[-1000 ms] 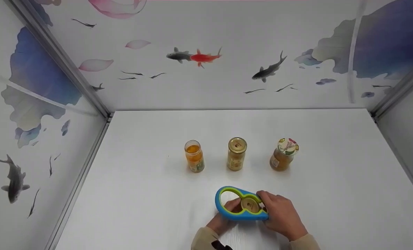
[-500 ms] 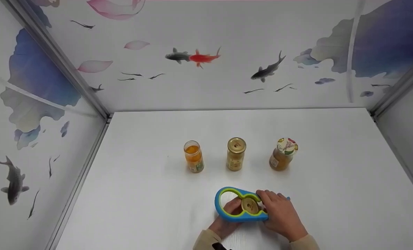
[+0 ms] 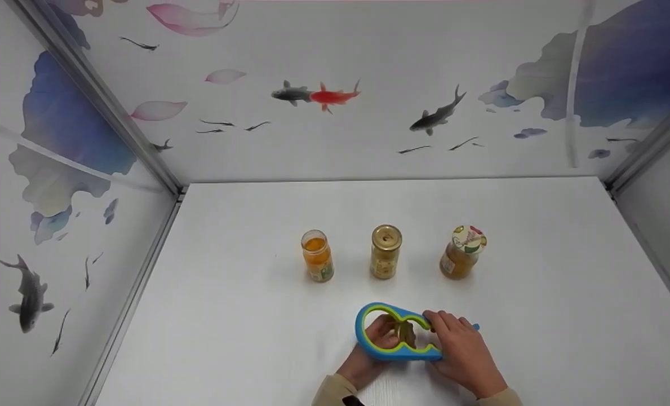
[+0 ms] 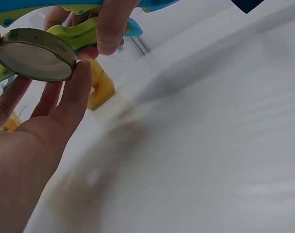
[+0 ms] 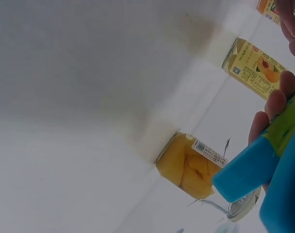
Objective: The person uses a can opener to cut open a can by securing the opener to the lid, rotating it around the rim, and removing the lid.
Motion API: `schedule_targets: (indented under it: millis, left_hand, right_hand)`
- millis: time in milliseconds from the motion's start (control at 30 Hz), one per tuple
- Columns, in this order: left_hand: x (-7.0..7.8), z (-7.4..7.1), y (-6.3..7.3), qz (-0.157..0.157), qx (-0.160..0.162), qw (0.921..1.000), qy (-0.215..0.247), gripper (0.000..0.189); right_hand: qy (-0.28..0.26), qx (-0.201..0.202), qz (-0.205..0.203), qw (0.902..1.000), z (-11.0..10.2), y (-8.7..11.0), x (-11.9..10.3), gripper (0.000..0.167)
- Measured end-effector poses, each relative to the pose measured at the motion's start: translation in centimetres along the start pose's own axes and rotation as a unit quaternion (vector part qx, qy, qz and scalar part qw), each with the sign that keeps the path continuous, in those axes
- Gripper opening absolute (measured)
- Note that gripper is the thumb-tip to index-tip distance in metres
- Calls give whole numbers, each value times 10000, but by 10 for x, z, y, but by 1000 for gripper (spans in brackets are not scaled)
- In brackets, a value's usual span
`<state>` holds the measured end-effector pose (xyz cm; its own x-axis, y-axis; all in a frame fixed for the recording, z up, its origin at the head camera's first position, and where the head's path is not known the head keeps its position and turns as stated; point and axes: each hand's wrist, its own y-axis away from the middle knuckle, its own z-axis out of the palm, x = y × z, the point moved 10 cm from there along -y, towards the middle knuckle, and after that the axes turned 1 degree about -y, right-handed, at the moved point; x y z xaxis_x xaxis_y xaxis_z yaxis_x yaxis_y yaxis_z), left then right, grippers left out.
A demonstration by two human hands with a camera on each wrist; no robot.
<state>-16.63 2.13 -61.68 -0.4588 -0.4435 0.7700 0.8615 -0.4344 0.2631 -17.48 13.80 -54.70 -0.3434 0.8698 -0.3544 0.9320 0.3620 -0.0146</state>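
A blue and green jar opener (image 3: 405,354) with round openings is gripped at its split right end by my right hand (image 3: 470,352). Below its loops my left hand (image 3: 365,355) pinches a gold metal lid (image 3: 402,334) between the fingertips. The left wrist view shows the lid (image 4: 38,56) tilted, its pale underside facing the camera, next to the opener's green inner edge (image 4: 81,33). Seen from the right wrist, the opener's blue handle ends (image 5: 247,170) lie under the right fingers (image 5: 276,103). No jar shows beneath the lid.
Three glass jars stand in a row behind the hands: a lidless one with orange contents (image 3: 317,259), a gold-lidded one (image 3: 384,259), and one with a fruit-patterned lid (image 3: 460,259). White panels with painted fish (image 3: 335,97) enclose the white table (image 3: 244,316).
The lid lay face up inside the opener's smaller ring; now it is tipped out of it in the left fingers. The opener's ends look spread wider apart. The three jars stay put.
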Motion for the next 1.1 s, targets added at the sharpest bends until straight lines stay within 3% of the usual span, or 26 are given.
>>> schedule_targets:
  millis: [300, 500, 700, 833, 933, 1100]
  left_hand:
    - [10, -13, 1, 135, 219, 9973, -693, 38]
    - [19, -22, 0, 246, 160, 9782, -2057, 43]
    - [23, -32, 2, -49, 176, 9753, -2203, 45]
    - [32, -32, 1, 22, -114, 9699, -2432, 44]
    - [41, -33, 2, 188, -295, 9625, -2690, 44]
    - [57, -43, 3, 306, -187, 9453, -3242, 45]
  right_hand:
    - [-2, -2, 181, 9998, -5, 2, 9, 70]
    - [-106, 28, 391, 9992, -10, 3, 20, 71]
    - [-79, 82, 537, 9985, -14, 5, 32, 74]
    - [27, 105, 592, 9982, -14, 6, 39, 74]
    - [102, 99, 622, 9980, -14, 8, 43, 73]
    - [84, 87, 701, 9975, -14, 10, 48, 70]
